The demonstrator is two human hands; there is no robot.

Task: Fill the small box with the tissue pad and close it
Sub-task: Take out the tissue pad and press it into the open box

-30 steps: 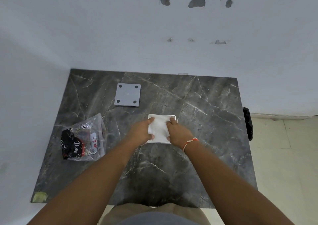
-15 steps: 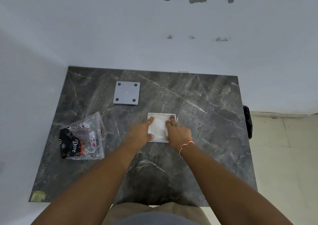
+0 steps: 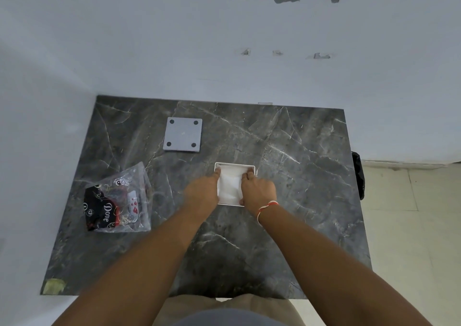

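Your small white box (image 3: 235, 165) sits open near the middle of the dark marble tabletop (image 3: 299, 176), rim up. The white tissue pad (image 3: 230, 184) lies inside it and fills most of the opening; only a thin strip of rim shows at the far edge and the near edge.

Your left hand (image 3: 200, 194) is at the left side of the box, palm down, fingers extended, with the index fingertip reaching the far-left corner and pressing on the pad's left edge. Your right hand (image 3: 258, 191) is at the right side, fingers curled down onto the pad's right edge near the far-right corner, thumb at the near-right rim. Both hands are flat-pressing, not clamped around anything. They're close together, with only the pad's middle showing between them. Can't tell how deep the pad sits under your fingers.

A red and white thread band (image 3: 266, 207) is on your right wrist.

The grey square lid (image 3: 182, 135), with four dark dots at its corners, lies flat on the tabletop, further from you and to the left, well apart from the box. A clear plastic bag (image 3: 117, 201) holding a black "Dove" item lies at your left, also apart from the box. A scrap of yellowish tape (image 3: 53, 285) sits at the near-left table corner.
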